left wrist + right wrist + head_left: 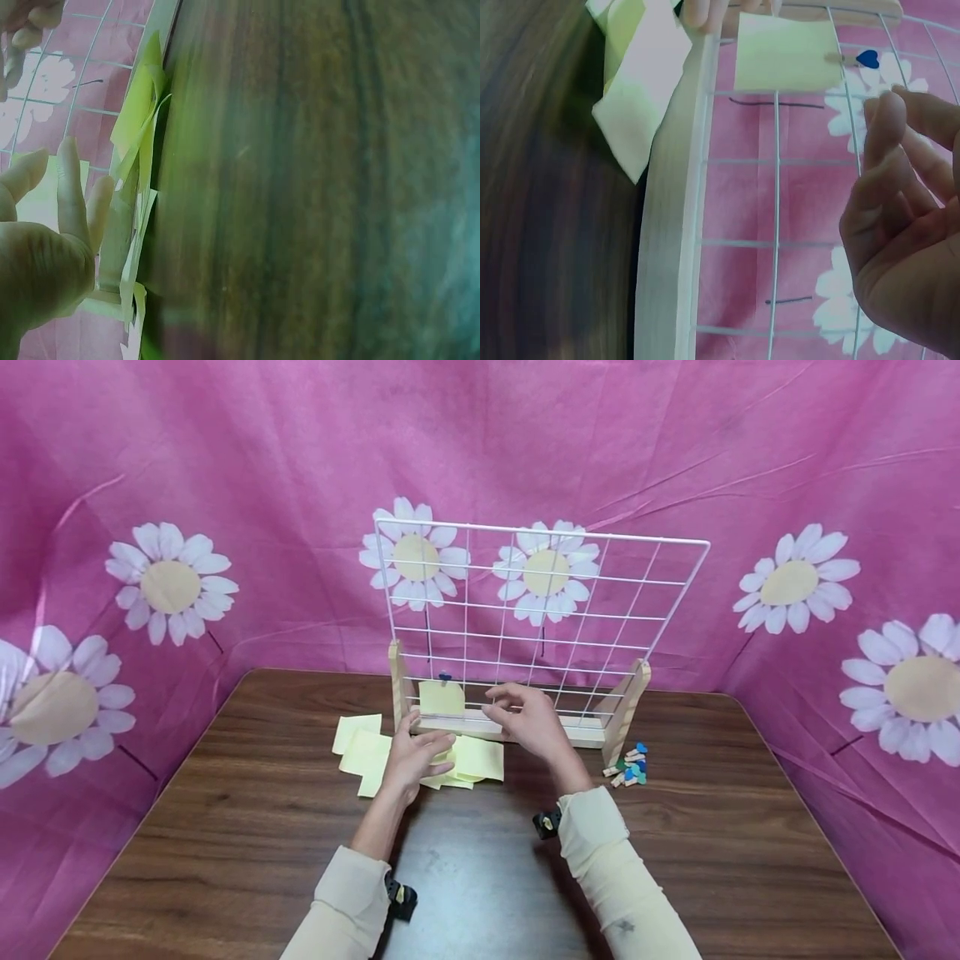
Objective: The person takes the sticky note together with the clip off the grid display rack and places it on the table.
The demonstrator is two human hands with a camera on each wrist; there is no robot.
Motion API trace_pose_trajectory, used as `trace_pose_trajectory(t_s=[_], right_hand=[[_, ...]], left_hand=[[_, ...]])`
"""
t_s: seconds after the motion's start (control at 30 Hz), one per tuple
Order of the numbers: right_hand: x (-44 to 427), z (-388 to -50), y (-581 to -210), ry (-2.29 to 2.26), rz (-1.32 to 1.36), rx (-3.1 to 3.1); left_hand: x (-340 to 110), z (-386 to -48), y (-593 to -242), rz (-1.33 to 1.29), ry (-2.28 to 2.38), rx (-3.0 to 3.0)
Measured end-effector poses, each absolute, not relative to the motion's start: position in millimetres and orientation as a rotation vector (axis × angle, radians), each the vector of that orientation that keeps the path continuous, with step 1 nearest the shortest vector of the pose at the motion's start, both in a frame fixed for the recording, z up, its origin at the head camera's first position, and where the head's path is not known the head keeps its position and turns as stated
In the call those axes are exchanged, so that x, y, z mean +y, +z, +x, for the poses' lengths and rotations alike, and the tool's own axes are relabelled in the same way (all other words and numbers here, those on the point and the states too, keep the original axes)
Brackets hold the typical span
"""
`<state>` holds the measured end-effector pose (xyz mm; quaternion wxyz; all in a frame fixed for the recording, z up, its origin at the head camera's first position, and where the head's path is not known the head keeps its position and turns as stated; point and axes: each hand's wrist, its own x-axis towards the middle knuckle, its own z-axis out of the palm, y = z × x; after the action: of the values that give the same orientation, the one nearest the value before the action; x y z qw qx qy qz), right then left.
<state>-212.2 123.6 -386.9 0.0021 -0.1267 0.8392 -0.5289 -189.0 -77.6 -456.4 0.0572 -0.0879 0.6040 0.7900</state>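
Note:
A yellow sticky note [441, 698] hangs low on the left of a white wire grid [555, 635], held at its top by a small clothespin with a blue heart [868, 58]. My left hand [415, 758] is just below that note, over loose yellow sticky notes [480, 758] on the table, its fingers spread and nothing visible between them. To the right of the hung note, my right hand [527, 720] hovers before the grid. Its fingers are loosely bent and empty in the right wrist view, a little apart from the heart clothespin.
The grid stands in a wooden base with two upright side supports [627, 710]. A small pile of clothespins with blue and green hearts [632, 768] lies by the right support. Pink cloth with daisies [600, 443] hangs behind the brown wooden table [720, 827].

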Motion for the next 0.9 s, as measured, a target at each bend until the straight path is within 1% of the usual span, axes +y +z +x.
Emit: trace_pose_trajectory(t_s=[0.63,0.9], right_hand=[[82.2,-230.1,-386.1,-1.594,-0.537,2.768],[68.1,-233.9,-383.1,-1.556,-0.516,2.78]], left_hand=[[-63.0,-196.5,-455.5,-0.332,2.457,1.775],[-59.5,-198.6,-459.1,-0.411,2.517,1.689]])
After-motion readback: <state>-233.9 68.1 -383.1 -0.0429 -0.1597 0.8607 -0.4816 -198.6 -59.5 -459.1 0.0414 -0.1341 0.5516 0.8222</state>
